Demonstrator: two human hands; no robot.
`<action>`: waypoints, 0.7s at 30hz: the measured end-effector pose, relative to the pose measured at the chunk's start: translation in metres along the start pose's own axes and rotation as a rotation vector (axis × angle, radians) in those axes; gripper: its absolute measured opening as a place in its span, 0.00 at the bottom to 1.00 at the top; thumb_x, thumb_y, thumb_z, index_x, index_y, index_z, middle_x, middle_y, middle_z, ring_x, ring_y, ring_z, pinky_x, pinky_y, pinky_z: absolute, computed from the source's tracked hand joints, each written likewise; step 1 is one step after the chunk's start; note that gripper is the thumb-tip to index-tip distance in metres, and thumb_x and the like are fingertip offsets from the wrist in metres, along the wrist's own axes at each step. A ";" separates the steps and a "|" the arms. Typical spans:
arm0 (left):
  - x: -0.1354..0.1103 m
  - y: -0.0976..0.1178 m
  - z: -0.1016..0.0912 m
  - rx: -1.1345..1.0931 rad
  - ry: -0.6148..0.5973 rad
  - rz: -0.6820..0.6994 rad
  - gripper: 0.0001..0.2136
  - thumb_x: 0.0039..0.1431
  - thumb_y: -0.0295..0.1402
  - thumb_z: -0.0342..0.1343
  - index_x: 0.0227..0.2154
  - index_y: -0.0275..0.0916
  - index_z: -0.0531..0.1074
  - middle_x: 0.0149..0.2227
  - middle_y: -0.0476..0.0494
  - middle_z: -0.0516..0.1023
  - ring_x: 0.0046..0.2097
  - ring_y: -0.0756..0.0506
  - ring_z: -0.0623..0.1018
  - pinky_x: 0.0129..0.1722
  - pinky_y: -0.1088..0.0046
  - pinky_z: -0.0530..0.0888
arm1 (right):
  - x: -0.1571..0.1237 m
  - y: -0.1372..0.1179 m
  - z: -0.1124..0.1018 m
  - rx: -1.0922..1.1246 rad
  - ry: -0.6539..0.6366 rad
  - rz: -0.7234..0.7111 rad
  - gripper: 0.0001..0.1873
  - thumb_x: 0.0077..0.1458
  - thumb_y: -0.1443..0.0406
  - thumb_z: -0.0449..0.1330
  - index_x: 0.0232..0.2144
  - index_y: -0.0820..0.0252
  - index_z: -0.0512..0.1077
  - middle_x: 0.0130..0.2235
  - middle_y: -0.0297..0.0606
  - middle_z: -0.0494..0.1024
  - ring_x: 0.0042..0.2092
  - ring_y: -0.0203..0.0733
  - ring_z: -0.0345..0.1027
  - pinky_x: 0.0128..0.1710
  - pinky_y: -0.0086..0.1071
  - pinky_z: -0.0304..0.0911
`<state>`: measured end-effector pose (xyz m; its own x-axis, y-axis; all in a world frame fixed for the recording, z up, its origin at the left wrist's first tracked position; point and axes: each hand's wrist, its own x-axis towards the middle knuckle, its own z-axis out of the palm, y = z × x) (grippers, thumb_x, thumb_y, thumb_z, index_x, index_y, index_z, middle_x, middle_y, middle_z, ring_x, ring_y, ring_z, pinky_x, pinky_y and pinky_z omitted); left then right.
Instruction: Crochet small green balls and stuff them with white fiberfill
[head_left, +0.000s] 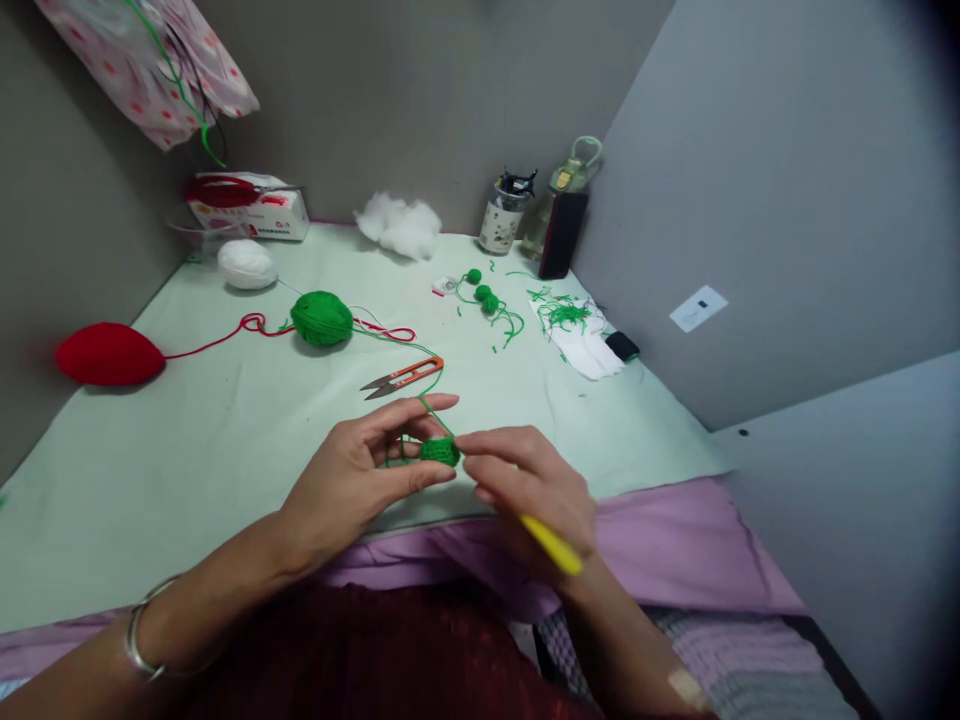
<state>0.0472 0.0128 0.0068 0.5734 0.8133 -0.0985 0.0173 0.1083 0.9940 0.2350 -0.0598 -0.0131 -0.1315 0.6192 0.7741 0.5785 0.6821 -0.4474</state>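
Note:
Between the thumb and fingers of my left hand (367, 460) is a small green crochet piece (439, 452). Something white shows at its top opening. My right hand (532, 485) grips a crochet hook with a yellow handle (553, 545); its tip is hidden at the edge of the piece. A strand of green yarn (433, 410) runs from the work over my left index finger, back toward the green yarn ball (322, 319). Just beyond my left hand lie orange thread snips (403, 378), blades pointing left.
Red yarn (111, 354) and white yarn (247, 264) lie at left. White stuffing (399, 226), a pen cup (501, 220), a bottle (570, 175) and a dark phone (563, 235) line the back. Small green balls (486, 298) and yarn scraps on white paper (589, 350) are at right.

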 end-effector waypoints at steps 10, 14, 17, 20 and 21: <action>-0.007 -0.007 0.010 -0.566 -0.107 -0.215 0.31 0.51 0.36 0.75 0.60 0.44 0.76 0.40 0.47 0.79 0.43 0.48 0.78 0.50 0.73 0.73 | -0.010 0.002 0.012 0.065 0.136 0.029 0.20 0.66 0.71 0.60 0.57 0.48 0.76 0.48 0.41 0.84 0.47 0.43 0.79 0.42 0.38 0.78; -0.003 -0.005 0.001 -0.511 -0.086 -0.171 0.30 0.48 0.32 0.77 0.56 0.46 0.80 0.39 0.50 0.77 0.41 0.51 0.75 0.45 0.79 0.71 | -0.004 0.000 0.005 0.330 0.203 0.202 0.15 0.67 0.71 0.59 0.49 0.51 0.81 0.42 0.39 0.85 0.43 0.42 0.80 0.42 0.39 0.77; -0.001 -0.005 -0.005 -0.460 -0.116 -0.124 0.25 0.51 0.31 0.75 0.53 0.47 0.82 0.38 0.50 0.76 0.40 0.52 0.74 0.43 0.80 0.70 | 0.000 0.001 0.001 0.497 0.286 0.382 0.10 0.66 0.68 0.61 0.42 0.52 0.82 0.37 0.37 0.85 0.35 0.39 0.78 0.36 0.36 0.75; -0.002 -0.005 -0.006 -0.440 -0.170 -0.078 0.22 0.56 0.33 0.73 0.54 0.49 0.81 0.40 0.50 0.77 0.42 0.51 0.75 0.45 0.79 0.71 | 0.003 0.005 0.001 0.705 0.305 0.539 0.09 0.67 0.63 0.61 0.37 0.54 0.82 0.31 0.35 0.82 0.28 0.37 0.75 0.29 0.33 0.73; -0.002 -0.006 -0.005 -0.418 -0.177 -0.060 0.23 0.57 0.33 0.71 0.56 0.50 0.80 0.41 0.50 0.78 0.43 0.51 0.75 0.46 0.78 0.71 | 0.003 0.005 0.003 0.737 0.293 0.557 0.10 0.67 0.62 0.60 0.37 0.54 0.82 0.30 0.34 0.81 0.27 0.37 0.74 0.28 0.33 0.72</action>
<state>0.0420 0.0129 0.0007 0.7134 0.6921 -0.1098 -0.2561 0.4033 0.8785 0.2353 -0.0533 -0.0138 0.2722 0.8740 0.4026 -0.1659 0.4548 -0.8750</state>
